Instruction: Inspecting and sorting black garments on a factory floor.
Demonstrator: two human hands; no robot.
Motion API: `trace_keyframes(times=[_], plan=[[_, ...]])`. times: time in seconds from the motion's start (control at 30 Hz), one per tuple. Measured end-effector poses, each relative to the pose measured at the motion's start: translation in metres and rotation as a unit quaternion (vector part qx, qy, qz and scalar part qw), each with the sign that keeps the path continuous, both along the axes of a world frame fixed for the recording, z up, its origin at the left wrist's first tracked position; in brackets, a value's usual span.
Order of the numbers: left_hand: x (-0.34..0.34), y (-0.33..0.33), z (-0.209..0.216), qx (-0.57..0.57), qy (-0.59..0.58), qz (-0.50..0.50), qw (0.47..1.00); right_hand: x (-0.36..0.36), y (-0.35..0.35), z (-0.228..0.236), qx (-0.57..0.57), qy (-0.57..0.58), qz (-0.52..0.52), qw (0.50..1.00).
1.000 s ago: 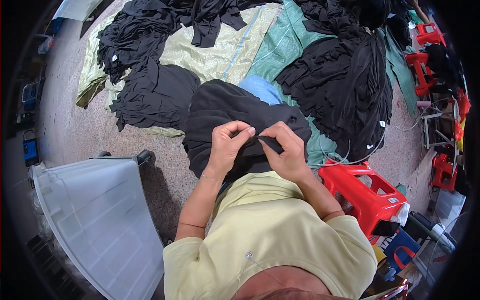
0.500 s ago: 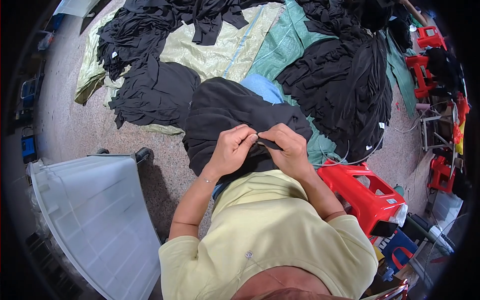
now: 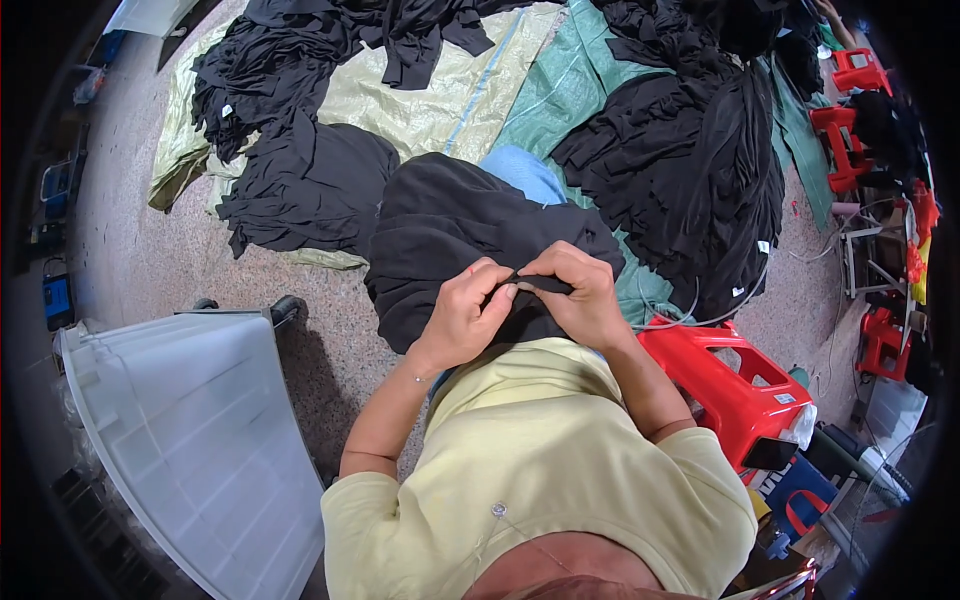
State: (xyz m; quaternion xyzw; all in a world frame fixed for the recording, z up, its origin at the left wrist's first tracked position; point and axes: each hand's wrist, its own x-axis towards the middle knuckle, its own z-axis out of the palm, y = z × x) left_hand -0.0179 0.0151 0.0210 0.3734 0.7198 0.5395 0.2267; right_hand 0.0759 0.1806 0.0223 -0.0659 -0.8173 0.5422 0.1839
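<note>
A black garment [image 3: 440, 225] lies bunched across my lap, over blue trousers [image 3: 525, 172]. Close together above it, both my hands pinch a narrow folded strip of its fabric. My left hand [image 3: 463, 312] holds the strip between thumb and fingers, the thumb tip toward the right. My right hand [image 3: 575, 292] grips the same strip, and a flap of black cloth sticks out under its fingers. Whether anything small sits between the fingertips is hidden.
Heaps of black garments [image 3: 690, 170] lie on green sheeting [image 3: 560, 90] and yellow sheeting [image 3: 380, 110] ahead. A white plastic bin [image 3: 200, 430] stands at my left. At my right is a red stool [image 3: 720, 370] with a black phone [image 3: 770, 456] at its edge.
My hands have shifted slightly, and the pinched strip of cloth is turned so more of its black edge shows between the fingers. The garment stays on my lap.
</note>
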Motion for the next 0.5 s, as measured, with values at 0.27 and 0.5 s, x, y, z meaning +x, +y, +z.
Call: trace_keyframes(times=[0.27, 0.5], plan=[[0.008, 0.002, -0.006, 0.013, -0.104, 0.079, 0.991, 0.002, -0.005, -0.014, -0.246, -0.122, -0.021, 0.961], [0.007, 0.0, -0.01, 0.02, -0.244, 0.066, 0.967, -0.002, 0.01, -0.034, -0.437, -0.133, 0.093, 0.885]])
